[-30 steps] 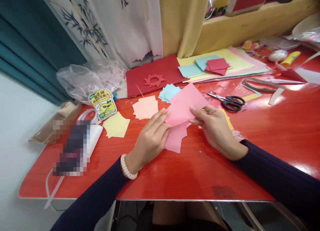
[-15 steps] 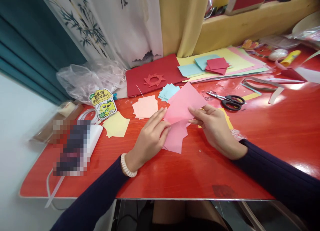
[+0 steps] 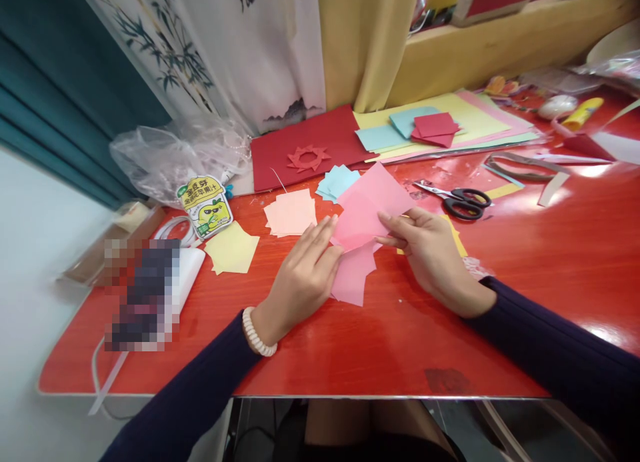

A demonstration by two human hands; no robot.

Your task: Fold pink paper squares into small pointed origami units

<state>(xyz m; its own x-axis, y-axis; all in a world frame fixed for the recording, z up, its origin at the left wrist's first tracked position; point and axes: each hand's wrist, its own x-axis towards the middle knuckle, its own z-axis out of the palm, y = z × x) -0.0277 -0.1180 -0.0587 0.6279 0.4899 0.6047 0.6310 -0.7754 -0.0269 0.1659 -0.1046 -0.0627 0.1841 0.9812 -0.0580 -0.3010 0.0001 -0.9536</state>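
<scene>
Between my hands a square sheet of pink paper (image 3: 367, 199) is held up, tilted, its lower edge bending. My right hand (image 3: 433, 252) pinches its right side between thumb and fingers. On the left edge my left hand (image 3: 305, 269) closes, the thumb in front and the fingers together behind. Below the sheet lie more pink paper squares (image 3: 353, 282) on the red table, partly covered by it. Peach squares (image 3: 291, 213) and light blue squares (image 3: 336, 183) lie just beyond my left hand. Yellow-orange paper (image 3: 454, 235) shows behind my right hand.
Black-handled scissors (image 3: 463, 202) lie right of the pink sheet. A folded red paper ring (image 3: 306, 159) rests on red card (image 3: 270, 155) at the back. Pale yellow squares (image 3: 233, 249), a drink pouch (image 3: 207, 207) and a blurred-out device (image 3: 150, 295) are at left. Coloured sheets (image 3: 480, 119) stand stacked behind.
My left hand has shifted slightly right and up along the pink sheet's left edge. The sheet's lower part looks a little more bent. My right hand has barely moved.
</scene>
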